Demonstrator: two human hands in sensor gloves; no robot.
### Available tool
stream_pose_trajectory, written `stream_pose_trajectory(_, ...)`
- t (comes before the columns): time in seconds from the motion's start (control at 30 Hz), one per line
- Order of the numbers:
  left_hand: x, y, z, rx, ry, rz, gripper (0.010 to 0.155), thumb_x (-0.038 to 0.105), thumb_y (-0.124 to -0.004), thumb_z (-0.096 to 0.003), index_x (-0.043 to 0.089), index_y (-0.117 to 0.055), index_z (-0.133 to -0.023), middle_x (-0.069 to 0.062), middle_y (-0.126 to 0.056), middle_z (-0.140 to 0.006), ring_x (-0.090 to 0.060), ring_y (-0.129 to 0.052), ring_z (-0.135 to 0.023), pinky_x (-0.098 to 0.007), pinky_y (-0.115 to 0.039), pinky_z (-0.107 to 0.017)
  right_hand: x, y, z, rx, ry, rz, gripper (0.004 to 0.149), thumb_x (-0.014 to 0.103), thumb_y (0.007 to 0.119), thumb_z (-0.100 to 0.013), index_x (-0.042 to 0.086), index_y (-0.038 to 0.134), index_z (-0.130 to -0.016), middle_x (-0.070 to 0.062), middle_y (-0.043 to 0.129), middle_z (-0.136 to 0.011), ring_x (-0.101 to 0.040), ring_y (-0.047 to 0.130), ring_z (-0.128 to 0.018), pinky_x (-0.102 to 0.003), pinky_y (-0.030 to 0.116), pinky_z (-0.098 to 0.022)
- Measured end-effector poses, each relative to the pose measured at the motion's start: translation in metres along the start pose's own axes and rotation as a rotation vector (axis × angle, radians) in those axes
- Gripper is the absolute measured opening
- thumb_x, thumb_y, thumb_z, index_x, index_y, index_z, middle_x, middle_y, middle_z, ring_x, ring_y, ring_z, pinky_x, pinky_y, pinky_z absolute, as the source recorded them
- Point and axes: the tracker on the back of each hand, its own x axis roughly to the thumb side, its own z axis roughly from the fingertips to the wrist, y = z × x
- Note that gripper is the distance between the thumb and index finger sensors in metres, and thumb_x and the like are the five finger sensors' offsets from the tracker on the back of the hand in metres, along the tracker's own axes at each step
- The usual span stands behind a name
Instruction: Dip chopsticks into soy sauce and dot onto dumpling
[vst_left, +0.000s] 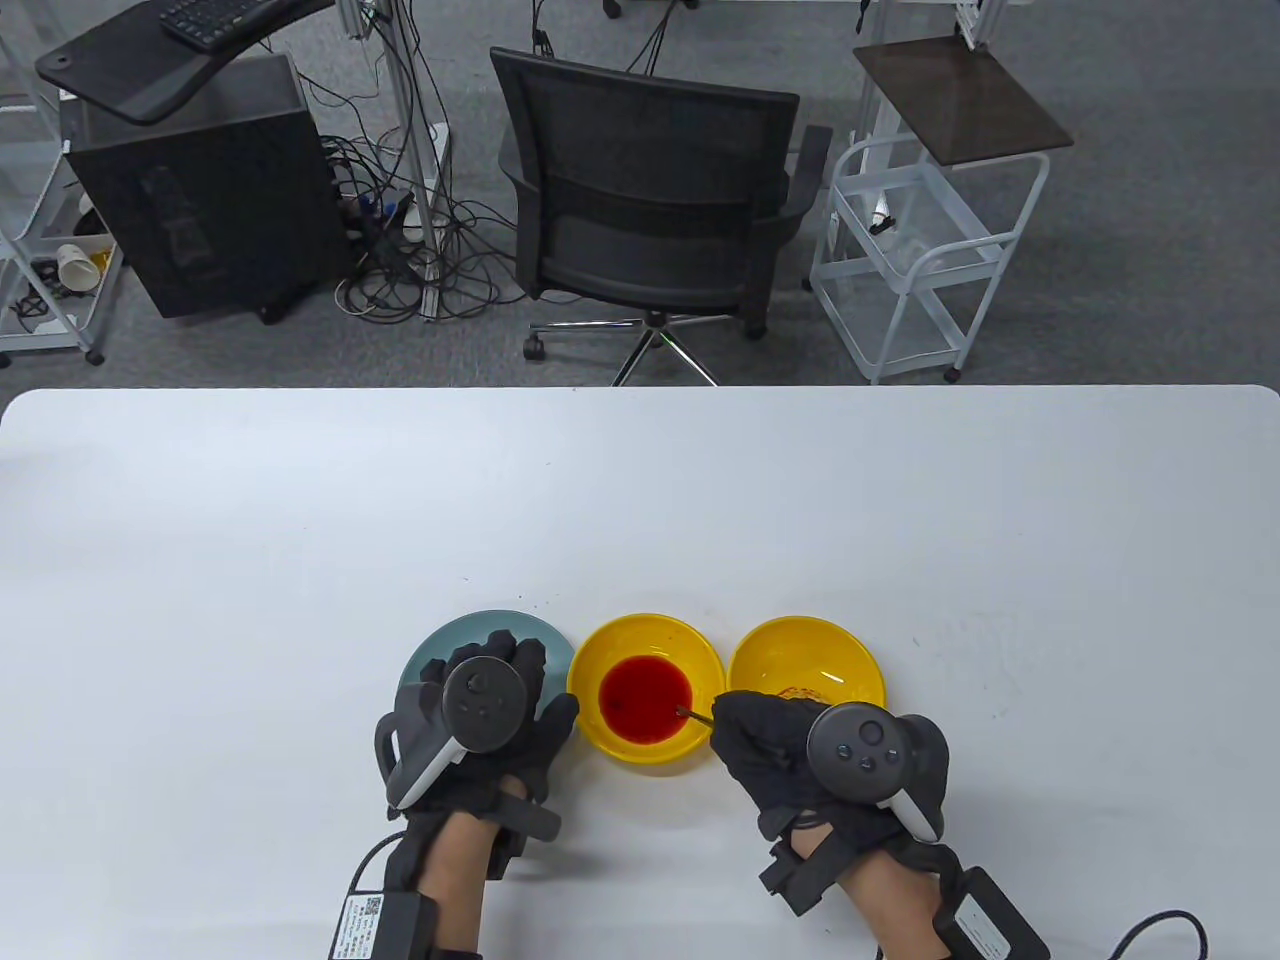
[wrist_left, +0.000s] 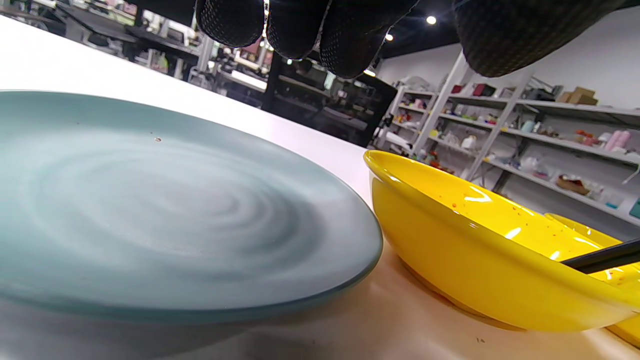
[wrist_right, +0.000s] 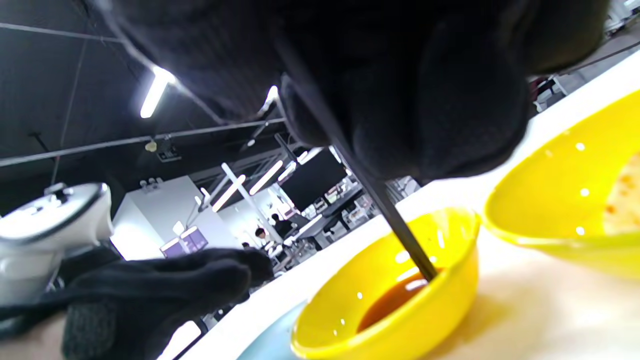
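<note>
- Chopsticks (wrist_right: 400, 235) sit gripped in our right hand (vst_left: 790, 760), tips in the sauce (vst_left: 645, 697).
- Left hand (vst_left: 490, 705) rests open over the blue plate (vst_left: 440, 640).
- We lift slowly, letting drips fall, then dot the dumpling (vst_left: 805, 692) in the right-most bowl (vst_left: 860, 665).

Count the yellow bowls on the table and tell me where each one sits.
2. One yellow bowl sits in the middle, holding the red-brown sauce, just right of the blue plate. The other yellow bowl sits to its right. None seems hidden.
</note>
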Motion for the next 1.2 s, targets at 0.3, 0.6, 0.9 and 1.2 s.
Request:
stream_pose_trajectory(0.3, -0.002, 0.001, 0.000, 0.015, 0.015, -0.007, 0.077, 0.063, -0.072, -0.0475, 0.019, -0.059, -0.110, -0.009, -0.040, -0.118, -0.046, -0.052, -0.105, -0.073, -0.035, -0.072, -0.008, -0.074, 0.016, -0.189, 0.021, -0.115, 0.053, 0.043, 0.077, -0.043, 0.004, 0.087, -0.076, -0.023, 0.101, -0.064, -0.043, 0.102, -0.038, -0.071, 0.068, -0.057)
stream_pose_trajectory(0.6, -0.002, -0.001, 0.000, 0.001, 0.024, -0.011, 0.077, 0.063, -0.072, -0.0475, 0.019, -0.059, -0.110, -0.009, -0.041, -0.118, -0.046, -0.052, -0.105, -0.073, -0.035, -0.072, -0.029, -0.081, 0.013, -0.171, 0.138, -0.045, 0.052, 0.044, 0.080, -0.042, 0.005, 0.090, -0.074, -0.022, 0.104, -0.059, -0.039, 0.105, -0.033, -0.070, 0.070, -0.057)
stream_pose_trajectory(0.9, -0.003, 0.000, 0.001, 0.006, 0.022, -0.002, 0.077, 0.063, -0.072, -0.0474, 0.019, -0.060, -0.110, -0.009, -0.042, -0.118, -0.046, -0.053, -0.105, -0.073, -0.035, -0.072, -0.031, -0.078, 0.011, -0.172, 0.169, -0.022, 0.052, 0.045, 0.081, -0.042, 0.006, 0.090, -0.075, -0.021, 0.105, -0.059, -0.038, 0.106, -0.033, -0.070, 0.070, -0.057)
stream_pose_trajectory(1.2, -0.004, 0.001, 0.001, -0.003, 0.030, 0.005, 0.077, 0.063, -0.072, -0.0475, 0.019, -0.060, -0.110, -0.009, -0.043, -0.118, -0.047, -0.053, -0.105, -0.073, -0.035, -0.072, -0.036, -0.090, 0.014, -0.212, 0.230, -0.017, 0.053, 0.045, 0.082, -0.041, 0.005, 0.090, -0.075, -0.020, 0.105, -0.058, -0.038, 0.105, -0.032, -0.070, 0.070, -0.058)
